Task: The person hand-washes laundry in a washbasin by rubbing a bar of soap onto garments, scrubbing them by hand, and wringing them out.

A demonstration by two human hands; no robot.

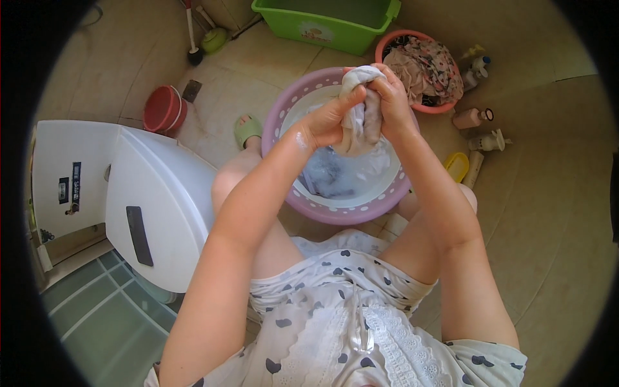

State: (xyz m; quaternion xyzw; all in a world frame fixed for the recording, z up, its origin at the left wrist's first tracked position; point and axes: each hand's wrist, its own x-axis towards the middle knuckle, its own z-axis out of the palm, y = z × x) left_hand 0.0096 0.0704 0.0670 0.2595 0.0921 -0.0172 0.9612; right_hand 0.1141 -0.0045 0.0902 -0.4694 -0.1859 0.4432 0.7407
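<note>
Both hands grip a wet, bunched cloth [365, 119], white with greyish and cream parts, raised over a purple basin. My left hand [330, 121] closes on its left side, the thumb lying across the fabric. On the other side my right hand [392, 100] wraps its fingers round the upper part. White suds cling to my left wrist. The purple basin [288, 204] with white dots on its rim sits between my knees and holds cloudy water. In that water lies dark bluish cloth [329, 175], with paler cloth to its right.
A green tub [348, 35] stands behind the basin. Beside it, a pink basket [433, 108] holds piled clothes. Several bottles [469, 118] line the right wall; a yellow dish [456, 168] lies nearer. At left are a red bucket [165, 111] and a white toilet [155, 193] carrying a dark phone [138, 235].
</note>
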